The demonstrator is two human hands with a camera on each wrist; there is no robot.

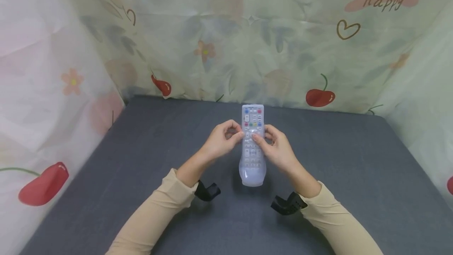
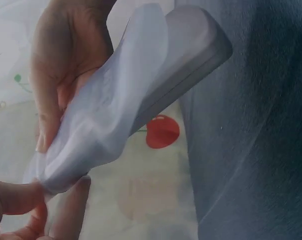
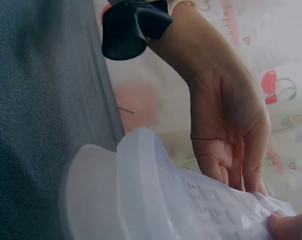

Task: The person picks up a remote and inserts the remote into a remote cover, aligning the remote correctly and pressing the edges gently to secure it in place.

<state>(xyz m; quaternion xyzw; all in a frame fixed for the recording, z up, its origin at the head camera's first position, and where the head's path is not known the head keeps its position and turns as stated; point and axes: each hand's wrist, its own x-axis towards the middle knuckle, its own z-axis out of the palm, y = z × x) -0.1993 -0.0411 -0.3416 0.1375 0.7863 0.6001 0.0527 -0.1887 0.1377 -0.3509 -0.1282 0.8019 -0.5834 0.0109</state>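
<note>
A white remote control (image 1: 253, 152) with coloured buttons stands up between both hands, in a translucent soft cover (image 2: 103, 112). At the near end, the remote's bare body (image 3: 90, 195) sticks out past the cover's loose lip, as both wrist views show. My left hand (image 1: 222, 139) pinches the cover's left edge between thumb and fingers about halfway up. On the other side my right hand (image 1: 279, 146) grips the remote, thumb (image 3: 288, 227) over the buttons and fingers at the edge and behind. The fingertips behind the remote are hidden in the head view.
A dark grey cloth-covered table (image 1: 198, 223) lies beneath the hands. A printed curtain (image 1: 230, 50) with cherries and flowers encloses its back and sides. Black wrist mounts (image 1: 289, 204) sit at both beige cuffs.
</note>
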